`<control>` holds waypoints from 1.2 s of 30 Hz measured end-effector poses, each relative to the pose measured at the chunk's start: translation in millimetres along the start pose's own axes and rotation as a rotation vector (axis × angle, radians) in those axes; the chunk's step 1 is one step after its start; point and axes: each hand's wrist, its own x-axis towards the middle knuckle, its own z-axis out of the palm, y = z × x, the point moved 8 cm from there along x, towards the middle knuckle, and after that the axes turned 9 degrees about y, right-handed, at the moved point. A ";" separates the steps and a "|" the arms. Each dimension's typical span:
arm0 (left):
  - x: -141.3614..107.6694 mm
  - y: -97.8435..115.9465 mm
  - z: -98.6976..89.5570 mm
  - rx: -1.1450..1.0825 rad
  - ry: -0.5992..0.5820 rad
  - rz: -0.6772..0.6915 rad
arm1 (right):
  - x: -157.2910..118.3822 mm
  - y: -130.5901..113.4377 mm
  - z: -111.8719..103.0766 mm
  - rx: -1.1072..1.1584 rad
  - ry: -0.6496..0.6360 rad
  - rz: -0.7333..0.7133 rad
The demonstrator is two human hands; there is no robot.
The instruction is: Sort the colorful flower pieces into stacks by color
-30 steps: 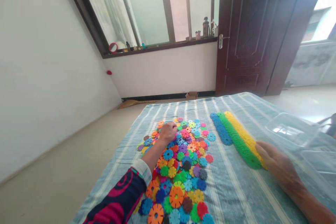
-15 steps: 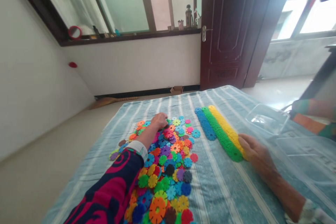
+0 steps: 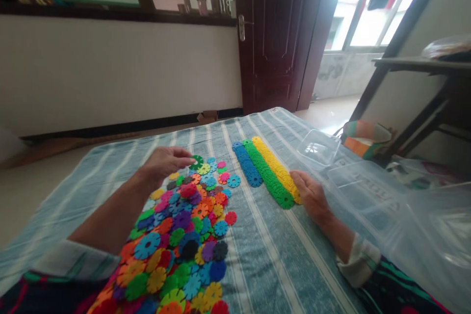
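My left hand (image 3: 164, 164) pinches a dark green notched plastic disc (image 3: 197, 162) by its edge, just above the far end of a loose heap of many-coloured discs (image 3: 184, 220). To the right lie three rows of overlapping discs, side by side: a blue row (image 3: 246, 163), a longer green row (image 3: 265, 172) and a yellow row (image 3: 274, 164). My right hand (image 3: 312, 195) is closed against the near right end of the yellow row, its fingers together along the edge; the fingertips are partly hidden.
A striped blue cloth (image 3: 257, 250) covers the surface. At the right stand a small clear plastic box (image 3: 319, 149) and larger clear containers (image 3: 371, 196). Behind are a dark red door (image 3: 279, 34) and a wall. A dark table (image 3: 423, 64) stands at far right.
My left hand has come up out of the heap with the green disc in its fingers. My right hand stays at the yellow row. The whole view has swung to the right.
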 end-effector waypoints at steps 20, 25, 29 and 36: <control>-148.6 96.7 185.9 0.133 -0.242 0.547 | 4.1 -4.9 -0.6 -0.020 0.018 -0.046; -151.3 98.7 188.4 0.252 -0.182 0.602 | 4.3 -5.4 -0.4 -0.029 0.022 -0.052; -151.8 97.4 190.7 0.327 -0.158 0.624 | 3.8 -5.9 -0.6 -0.033 0.025 -0.052; -149.8 93.5 176.2 0.298 -0.132 0.614 | 2.3 -5.4 -0.1 -0.012 0.012 -0.037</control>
